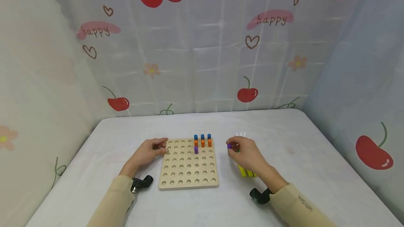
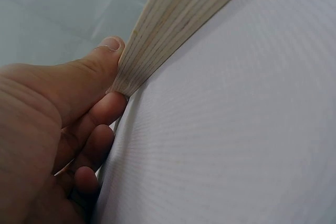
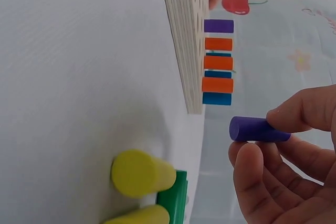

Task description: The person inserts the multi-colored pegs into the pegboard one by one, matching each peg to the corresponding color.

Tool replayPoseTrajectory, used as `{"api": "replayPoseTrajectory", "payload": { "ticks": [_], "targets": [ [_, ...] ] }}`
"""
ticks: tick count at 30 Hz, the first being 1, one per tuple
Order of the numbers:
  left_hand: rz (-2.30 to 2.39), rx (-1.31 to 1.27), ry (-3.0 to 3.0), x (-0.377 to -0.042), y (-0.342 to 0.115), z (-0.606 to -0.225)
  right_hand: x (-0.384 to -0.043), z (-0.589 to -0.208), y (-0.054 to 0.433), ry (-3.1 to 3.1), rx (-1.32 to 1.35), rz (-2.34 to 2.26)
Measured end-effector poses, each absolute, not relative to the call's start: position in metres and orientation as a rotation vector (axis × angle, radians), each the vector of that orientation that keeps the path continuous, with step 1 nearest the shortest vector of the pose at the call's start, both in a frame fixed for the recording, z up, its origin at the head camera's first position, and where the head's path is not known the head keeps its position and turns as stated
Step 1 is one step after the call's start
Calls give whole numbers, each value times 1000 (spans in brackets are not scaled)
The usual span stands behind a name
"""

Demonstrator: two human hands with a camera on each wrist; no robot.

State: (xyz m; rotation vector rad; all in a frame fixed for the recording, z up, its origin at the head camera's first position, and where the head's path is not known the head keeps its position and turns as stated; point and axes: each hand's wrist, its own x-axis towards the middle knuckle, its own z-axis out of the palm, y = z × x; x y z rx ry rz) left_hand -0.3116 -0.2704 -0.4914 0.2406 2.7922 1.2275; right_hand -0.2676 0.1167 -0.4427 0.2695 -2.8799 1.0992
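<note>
A pale wooden pegboard [image 1: 189, 164] with rows of round holes lies on the table. At its far left corner my left hand [image 1: 151, 152] grips the edge; in the left wrist view the thumb [image 2: 107, 48] presses one face and the index finger curls against the lower edge. My right hand [image 1: 247, 152], right of the board, pinches a purple peg [image 3: 257, 129] between thumb and fingers, clear of the board. Blue pegs [image 1: 202, 136] stand in the board's back row, orange pegs [image 1: 203, 143] in front of them, and one purple peg [image 1: 196, 150] in the third row.
Yellow pegs [image 1: 247, 172] lie on the table under my right hand, with green pegs [image 3: 174, 195] beside them and white pegs [image 1: 241, 134] farther back. A white cloth [image 1: 139, 206] covers the table. A printed curtain [image 1: 195, 80] hangs behind it.
</note>
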Motion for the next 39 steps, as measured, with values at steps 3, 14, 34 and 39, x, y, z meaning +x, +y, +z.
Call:
{"api": "replayPoseTrajectory", "payload": {
  "ticks": [3, 14, 34, 39],
  "targets": [
    [1231, 250, 2798, -312, -271, -492, -269, -441, 111, -2878, 271, 1106],
    [1204, 247, 2804, -311, -272, -490, -275, -439, 95, -2854, 305, 1168],
    [1222, 251, 2798, -313, -273, -492, -284, -443, 58, -2826, 388, 1312],
    [1210, 255, 2805, -313, -272, -493, -287, -449, 54, -2849, 382, 1327]
  ]
}}
